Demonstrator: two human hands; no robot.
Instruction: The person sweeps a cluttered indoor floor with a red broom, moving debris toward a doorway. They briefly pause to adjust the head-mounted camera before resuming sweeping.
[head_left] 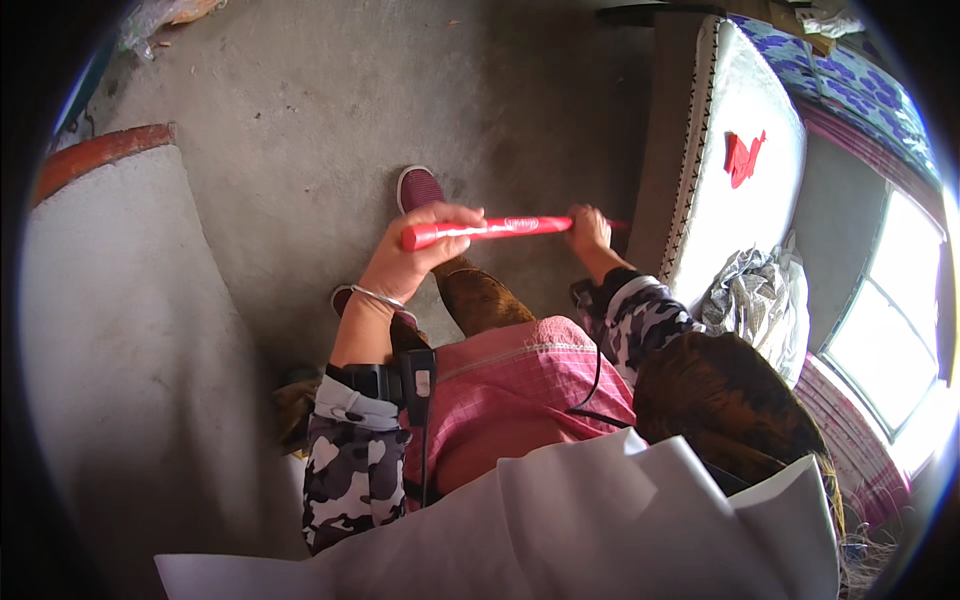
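Note:
A glossy red stick [515, 227] with pale printing runs crosswise in front of me, its thick blunt end at the left. Close to that end my left hand [425, 248] is closed round it, thumb on the near side and fingers on the far side. My right hand [589, 232] grips it farther along, and a thin red tip shows past that hand. What the stick belongs to, if anything, I cannot make out. A bangle circles my left wrist, and dark straps go round both forearms.
A white padded seat [760, 180] with a stitched edge stands at the right, a small red item [742, 160] on it. Beside it sits a crinkled silvery bag [755, 290]. At the left rises a pale low wall [120, 300] with a reddish edge. White sheeting [600, 510] spreads below.

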